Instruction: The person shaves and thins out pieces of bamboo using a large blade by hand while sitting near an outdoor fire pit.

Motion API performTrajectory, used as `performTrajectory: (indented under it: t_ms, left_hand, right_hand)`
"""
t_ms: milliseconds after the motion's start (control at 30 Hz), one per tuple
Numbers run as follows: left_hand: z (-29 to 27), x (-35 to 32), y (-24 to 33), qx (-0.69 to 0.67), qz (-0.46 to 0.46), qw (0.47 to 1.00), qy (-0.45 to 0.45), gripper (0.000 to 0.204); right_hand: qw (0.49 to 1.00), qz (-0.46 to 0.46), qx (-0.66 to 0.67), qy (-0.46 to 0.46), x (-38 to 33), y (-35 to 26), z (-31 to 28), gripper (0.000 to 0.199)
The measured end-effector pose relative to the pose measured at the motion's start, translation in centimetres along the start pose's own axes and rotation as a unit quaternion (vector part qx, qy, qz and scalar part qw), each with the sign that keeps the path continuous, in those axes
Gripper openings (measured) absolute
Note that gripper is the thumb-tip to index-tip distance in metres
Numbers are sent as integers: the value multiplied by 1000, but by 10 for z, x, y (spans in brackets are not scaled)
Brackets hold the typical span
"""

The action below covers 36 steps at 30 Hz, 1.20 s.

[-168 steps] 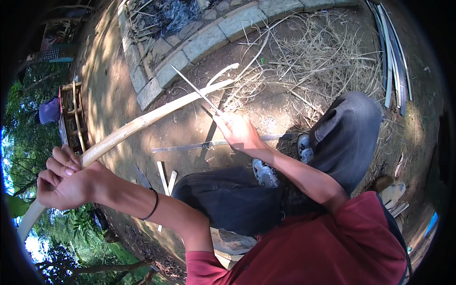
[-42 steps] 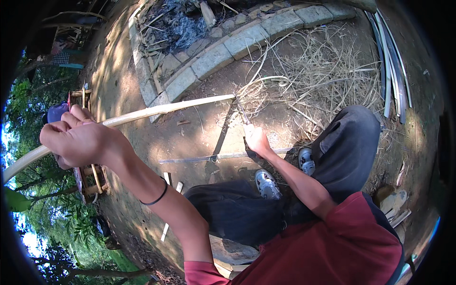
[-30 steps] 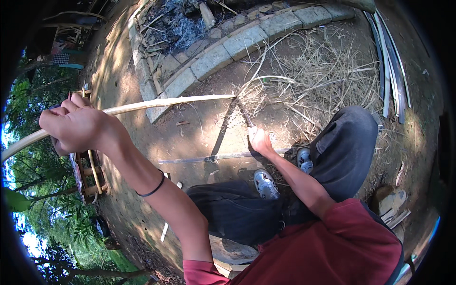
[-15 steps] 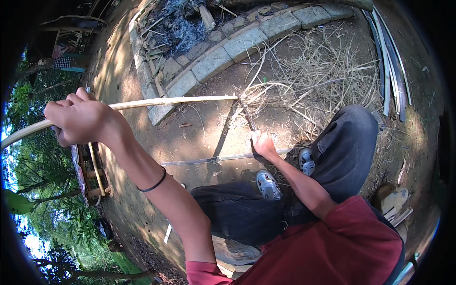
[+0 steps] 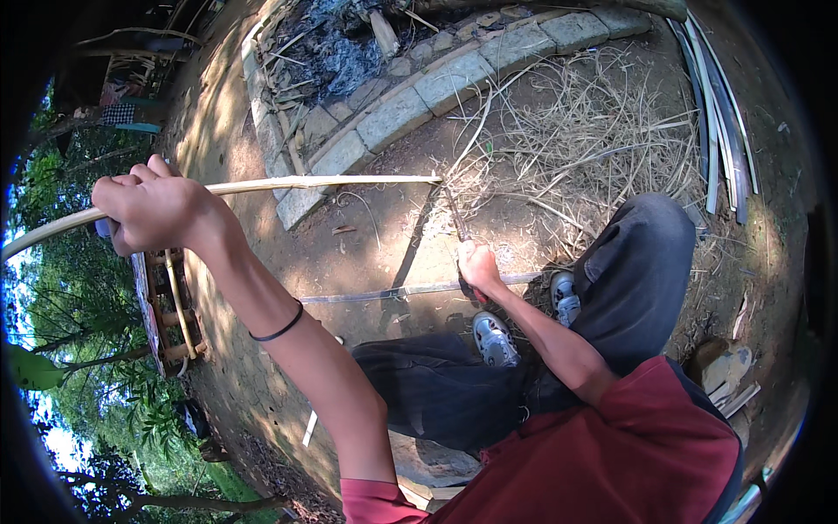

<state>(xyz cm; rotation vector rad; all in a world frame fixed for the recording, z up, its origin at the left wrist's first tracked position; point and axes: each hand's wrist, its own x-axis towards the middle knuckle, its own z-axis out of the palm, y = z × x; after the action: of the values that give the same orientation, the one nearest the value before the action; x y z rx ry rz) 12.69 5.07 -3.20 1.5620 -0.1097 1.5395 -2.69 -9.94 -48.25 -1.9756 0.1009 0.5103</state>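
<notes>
My left hand [image 5: 153, 205] is closed around a long pale bamboo strip [image 5: 349, 180], raised at the far left. The strip bends down past the fist at the left rim and runs almost level to the right. In my right hand [image 5: 478, 265], low over the ground before my shoes, is a knife [image 5: 456, 214] with its dark narrow blade pointing away from me. The blade meets or crosses the strip's right end; exact contact is too small to tell. A reddish handle end shows below that fist.
Thin pale shavings [image 5: 602, 131] lie heaped beyond my right hand. A curved stone border [image 5: 449, 83] edges an ash-filled fire pit [image 5: 336, 52]. Long split strips [image 5: 720, 113] lie at the right, and a dark flat strip [image 5: 375, 295] crosses the ground before my shoes.
My left hand has shifted slightly right and the strip with it. My right hand has moved slightly left. The loose curled shaving beside the blade no longer stands out there.
</notes>
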Motion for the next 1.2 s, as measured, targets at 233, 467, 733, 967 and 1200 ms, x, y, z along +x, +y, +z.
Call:
performTrajectory:
  t_ms: [233, 467, 733, 967, 1200]
  left_hand:
    - [-1, 7, -3, -22, -24, 999, -6, 34]
    - [-30, 18, 0, -76, -153, 980, -104, 35]
    - [-73, 10, 44, -280, -268, 870, -303, 38]
    - [-66, -4, 50, -229, -226, 904, -282, 48]
    - [-62, -12, 52, -200, -143, 910, -335, 60]
  right_hand:
    - [991, -94, 26, 92, -2, 11, 11, 33]
    - [996, 69, 46, -12, -3, -16, -15, 46]
    - [955, -182, 232, -22, -58, -175, -102, 33]
    - [955, -170, 174, -168, -82, -256, -135, 40]
    - [960, -201, 181, -73, -64, -230, -117, 37]
